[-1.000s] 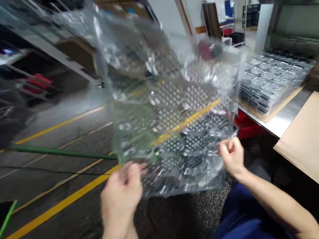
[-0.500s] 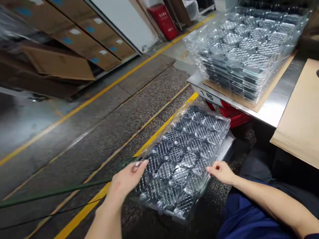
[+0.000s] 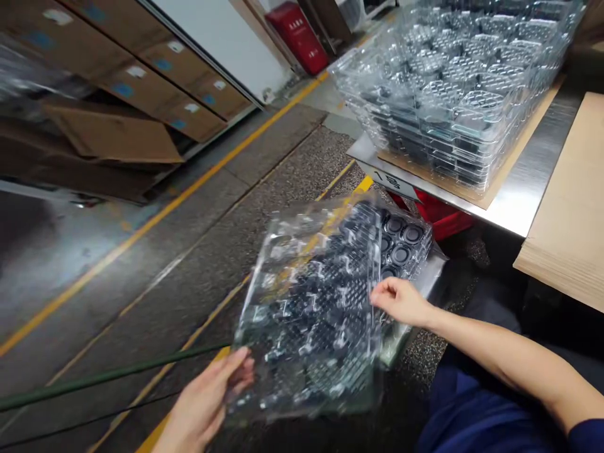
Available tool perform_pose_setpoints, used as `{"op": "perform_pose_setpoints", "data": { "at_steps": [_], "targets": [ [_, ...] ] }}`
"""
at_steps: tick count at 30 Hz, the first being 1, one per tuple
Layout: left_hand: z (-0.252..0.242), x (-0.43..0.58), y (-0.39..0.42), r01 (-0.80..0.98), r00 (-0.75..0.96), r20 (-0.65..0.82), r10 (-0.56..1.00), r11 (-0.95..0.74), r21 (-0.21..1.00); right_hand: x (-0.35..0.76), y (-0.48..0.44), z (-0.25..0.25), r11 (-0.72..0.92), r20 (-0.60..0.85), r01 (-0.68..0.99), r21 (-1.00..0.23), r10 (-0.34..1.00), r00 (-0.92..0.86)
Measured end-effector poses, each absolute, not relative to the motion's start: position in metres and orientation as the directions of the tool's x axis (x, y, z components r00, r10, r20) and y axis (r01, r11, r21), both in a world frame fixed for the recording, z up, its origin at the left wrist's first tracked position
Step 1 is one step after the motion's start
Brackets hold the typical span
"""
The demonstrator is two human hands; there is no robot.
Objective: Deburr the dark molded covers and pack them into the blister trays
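A clear plastic tray (image 3: pixel 311 308) with moulded pockets hangs tilted in front of me, blurred by motion. My left hand (image 3: pixel 214 384) is closed on its near left edge. On the right edge, my right hand (image 3: pixel 401 301) pinches the rim between thumb and fingers. Beneath and to the right is another clear tray (image 3: pixel 418 267) filled with round black parts, several of which show past the lifted sheet. Most of that lower tray is seen only through the clear plastic.
Several clear trays stand in a stack (image 3: pixel 472 113) on cardboard on the metal table (image 3: pixel 514 217), beside flat cardboard sheets (image 3: pixel 566 233). A green pole (image 3: pixel 117 374) crosses at lower left. Cartons (image 3: pixel 155 88) and a red box (image 3: pixel 299 38) stand beyond the yellow-lined floor.
Both hands have shifted left with the clear tray, which has come away from the tray below. Round black parts now show at the right. My view has tilted slightly.
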State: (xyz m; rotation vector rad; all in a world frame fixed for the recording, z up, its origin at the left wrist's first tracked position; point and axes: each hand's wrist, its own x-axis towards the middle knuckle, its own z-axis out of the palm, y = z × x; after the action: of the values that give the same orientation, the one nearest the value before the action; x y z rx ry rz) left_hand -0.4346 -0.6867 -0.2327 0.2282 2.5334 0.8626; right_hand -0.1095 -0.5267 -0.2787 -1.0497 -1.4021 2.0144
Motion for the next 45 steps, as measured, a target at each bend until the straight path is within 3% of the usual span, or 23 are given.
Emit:
{"op": "perform_pose_setpoints", "data": {
  "at_steps": [2, 3, 6, 8, 10, 14, 17, 19, 21, 23, 24, 26, 27, 28, 30, 32, 35, 45],
  "targets": [
    [-0.232, -0.386, -0.713, -0.490, -0.721, -0.682, 0.127, 0.602, 0.631, -0.101, -0.500, -0.278, -0.288, -0.247, -0.001, -0.958, 0.825, -0.509],
    [-0.235, -0.356, -0.720, -0.600, -0.647, -0.746, 0.154, 0.500, 0.624, -0.091, -0.489, -0.280, -0.246, -0.226, 0.006, -0.969, 0.878, -0.422],
    [-0.251, -0.258, -0.713, -0.772, -0.437, -0.825, 0.357, 0.322, 0.548, -0.045, -0.470, -0.291, -0.224, -0.236, 0.098, -0.970, 0.963, -0.131],
    [-0.262, -0.203, -0.691, -0.831, -0.420, -0.817, 0.395, 0.194, 0.521, -0.012, -0.469, -0.299, -0.192, -0.186, 0.181, -0.965, 0.981, 0.050],
    [-0.269, -0.165, -0.667, -0.856, -0.428, -0.775, 0.466, 0.068, 0.513, 0.010, -0.477, -0.303, -0.205, -0.187, 0.177, -0.963, 0.976, 0.113],
    [-0.274, -0.130, -0.633, -0.840, -0.491, -0.710, 0.504, -0.058, 0.539, 0.012, -0.517, -0.300, -0.378, -0.380, 0.034, -0.925, 0.916, -0.129],
    [-0.278, -0.122, -0.630, -0.823, -0.534, -0.714, 0.453, -0.086, 0.561, -0.001, -0.550, -0.301, -0.411, -0.426, 0.111, -0.905, 0.865, -0.265],
    [-0.280, -0.119, -0.642, -0.818, -0.497, -0.714, 0.494, 0.009, 0.576, -0.002, -0.557, -0.307, -0.397, -0.422, 0.142, -0.907, 0.858, -0.294],
    [-0.279, -0.121, -0.663, -0.736, -0.396, -0.728, 0.560, 0.282, 0.616, 0.004, -0.544, -0.314, -0.384, -0.398, 0.111, -0.917, 0.854, -0.336],
    [-0.273, -0.129, -0.685, -0.432, -0.381, -0.685, 0.621, 0.535, 0.726, 0.014, -0.516, -0.319, -0.372, -0.372, 0.083, -0.924, 0.834, -0.408],
    [-0.269, -0.137, -0.693, -0.211, -0.423, -0.603, 0.676, 0.574, 0.791, 0.019, -0.499, -0.321, -0.369, -0.367, 0.089, -0.925, 0.813, -0.452],
    [-0.259, -0.161, -0.700, 0.237, -0.498, -0.314, 0.808, 0.475, 0.847, 0.024, -0.466, -0.321, -0.383, -0.386, 0.119, -0.916, 0.759, -0.525],
    [-0.256, -0.175, -0.699, 0.415, -0.494, -0.176, 0.851, 0.409, 0.812, 0.023, -0.453, -0.321, -0.391, -0.392, 0.126, -0.912, 0.736, -0.551],
    [-0.255, -0.189, -0.696, 0.558, -0.469, -0.083, 0.879, 0.367, 0.744, 0.020, -0.442, -0.321, -0.396, -0.393, 0.124, -0.910, 0.727, -0.562],
    [-0.259, -0.215, -0.687, 0.757, -0.372, -0.074, 0.925, 0.349, 0.552, 0.008, -0.428, -0.323, -0.379, -0.378, 0.114, -0.918, 0.754, -0.538],
    [-0.269, -0.233, -0.682, 0.852, -0.306, -0.200, 0.931, 0.361, 0.380, -0.008, -0.421, -0.328, -0.319, -0.349, 0.143, -0.937, 0.825, -0.444],
    [-0.286, -0.244, -0.681, 0.882, -0.331, -0.308, 0.892, 0.409, 0.235, -0.018, -0.422, -0.343, -0.251, -0.307, 0.204, -0.946, 0.897, -0.318],
    [-0.298, -0.260, -0.609, 0.898, -0.390, -0.145, 0.909, 0.410, 0.159, 0.057, -0.456, -0.399, -0.440, -0.501, 0.284, -0.852, 0.843, -0.197]
  ]
}}
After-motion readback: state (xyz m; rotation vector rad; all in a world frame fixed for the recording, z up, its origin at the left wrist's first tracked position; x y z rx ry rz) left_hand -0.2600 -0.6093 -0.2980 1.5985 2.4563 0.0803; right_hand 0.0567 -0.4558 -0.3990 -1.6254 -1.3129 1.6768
